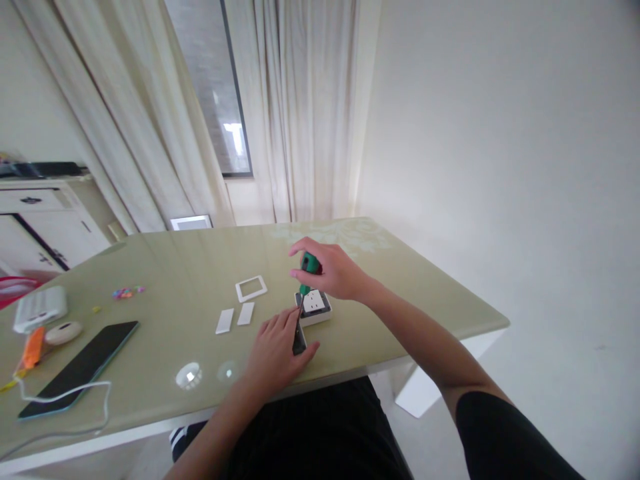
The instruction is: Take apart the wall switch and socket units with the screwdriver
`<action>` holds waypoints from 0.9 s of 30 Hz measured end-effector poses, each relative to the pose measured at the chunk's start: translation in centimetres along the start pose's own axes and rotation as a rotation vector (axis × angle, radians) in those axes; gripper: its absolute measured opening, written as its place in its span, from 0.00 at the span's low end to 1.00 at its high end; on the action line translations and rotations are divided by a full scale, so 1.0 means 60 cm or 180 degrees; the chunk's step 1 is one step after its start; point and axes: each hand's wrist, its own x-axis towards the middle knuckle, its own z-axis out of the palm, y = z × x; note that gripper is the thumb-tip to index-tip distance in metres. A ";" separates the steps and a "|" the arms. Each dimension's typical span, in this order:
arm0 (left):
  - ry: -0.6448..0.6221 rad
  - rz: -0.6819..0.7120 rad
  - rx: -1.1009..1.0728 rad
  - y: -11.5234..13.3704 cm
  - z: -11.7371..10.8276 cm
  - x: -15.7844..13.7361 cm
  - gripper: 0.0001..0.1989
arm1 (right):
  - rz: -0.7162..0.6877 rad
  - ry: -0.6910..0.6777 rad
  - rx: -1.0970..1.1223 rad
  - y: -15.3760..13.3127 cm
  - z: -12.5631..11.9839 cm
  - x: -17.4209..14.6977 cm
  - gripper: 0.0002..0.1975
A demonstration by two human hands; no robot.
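Note:
My right hand (333, 270) is closed around the green handle of a screwdriver (310, 264), which points down. Its thin shaft reaches a dark piece (299, 341) lying at the table's near side. Over that piece lies my left hand (280, 347), fingers along its left side and thumb at its near end, gripping it against the table. Much of the piece is hidden under the hand, so its kind is unclear. Just beyond stands a white wall socket (314, 301) in a white box, its dark inner frame showing around the socket face.
Left of my hands lie a white rectangular frame (251, 289) and two white plates (225, 321). Further left are small coloured bits (128, 292), a dark tablet (80, 370) with a white cable (107, 400), an orange object (34, 348) and a white case (40, 309).

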 end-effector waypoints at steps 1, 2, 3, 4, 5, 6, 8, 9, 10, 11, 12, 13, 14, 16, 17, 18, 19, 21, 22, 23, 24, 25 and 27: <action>0.0057 -0.0041 -0.0110 -0.001 0.001 -0.001 0.29 | 0.0133 0.0241 0.0151 0.010 -0.003 -0.007 0.13; 0.0108 -0.0088 -0.0257 -0.003 0.000 -0.002 0.27 | 0.0295 0.0499 0.0341 0.022 -0.006 -0.015 0.14; 0.0149 -0.0128 -0.0412 -0.005 -0.002 -0.003 0.24 | 0.0476 0.0789 0.0569 0.036 -0.007 -0.025 0.15; 0.0188 -0.0161 -0.0557 -0.007 -0.006 -0.004 0.22 | 0.0682 0.1075 0.0813 0.051 -0.006 -0.036 0.16; 0.0231 -0.0191 -0.0688 -0.010 -0.010 -0.005 0.21 | 0.0901 0.1372 0.1076 0.067 -0.004 -0.048 0.18; 0.0289 -0.0228 -0.0822 -0.013 -0.014 -0.005 0.19 | 0.1123 0.1764 0.1299 0.083 -0.001 -0.061 0.20; 0.0488 -0.0378 -0.1183 -0.020 -0.023 -0.006 0.19 | 0.1279 0.2213 0.1304 0.113 0.006 -0.089 0.22; 0.0621 -0.0494 -0.1394 -0.024 -0.027 -0.006 0.20 | 0.1329 0.2426 0.1275 0.127 0.010 -0.103 0.22; 0.0766 -0.0635 -0.1622 -0.029 -0.032 -0.005 0.20 | 0.1375 0.2630 0.1239 0.139 0.013 -0.116 0.22; 0.0908 -0.0797 -0.1870 -0.034 -0.036 -0.002 0.20 | 0.1417 0.2820 0.1207 0.150 0.016 -0.128 0.23; 0.1035 -0.0975 -0.2144 -0.039 -0.039 0.002 0.21 | 0.1449 0.3002 0.1185 0.159 0.017 -0.138 0.24; 0.1149 -0.1168 -0.2446 -0.045 -0.042 0.009 0.21 | 0.1471 0.3155 0.1173 0.167 0.018 -0.147 0.24; 0.1241 -0.1364 -0.2782 -0.052 -0.045 0.018 0.22 | 0.1485 0.3279 0.1169 0.174 0.018 -0.153 0.25; 0.1384 -0.1733 -0.3527 -0.065 -0.047 0.040 0.25 | 0.1493 0.3449 0.1180 0.184 0.018 -0.161 0.25; 0.1426 -0.1879 -0.3914 -0.072 -0.047 0.053 0.26 | 0.1492 0.3497 0.1192 0.188 0.019 -0.163 0.25; 0.1472 -0.1995 -0.4277 -0.078 -0.047 0.065 0.26 | 0.1491 0.3526 0.1206 0.191 0.020 -0.165 0.25; 0.1527 -0.2087 -0.4601 -0.082 -0.046 0.076 0.25 | 0.1492 0.3537 0.1224 0.193 0.022 -0.165 0.24; 0.1642 -0.2234 -0.5115 -0.089 -0.043 0.093 0.24 | 0.1498 0.3527 0.1260 0.195 0.026 -0.167 0.24; 0.1700 -0.2298 -0.5311 -0.092 -0.041 0.098 0.24 | 0.1501 0.3515 0.1274 0.195 0.028 -0.168 0.24; 0.1749 -0.2355 -0.5475 -0.093 -0.039 0.100 0.25 | 0.1502 0.3506 0.1284 0.195 0.029 -0.169 0.24; 0.1786 -0.2406 -0.5612 -0.095 -0.036 0.101 0.25 | 0.1503 0.3503 0.1289 0.195 0.031 -0.169 0.24; 0.1817 -0.2452 -0.5724 -0.097 -0.034 0.101 0.25 | 0.1504 0.3501 0.1291 0.194 0.032 -0.170 0.25; 0.1885 -0.2561 -0.5870 -0.101 -0.029 0.099 0.25 | 0.1511 0.3489 0.1296 0.194 0.033 -0.171 0.25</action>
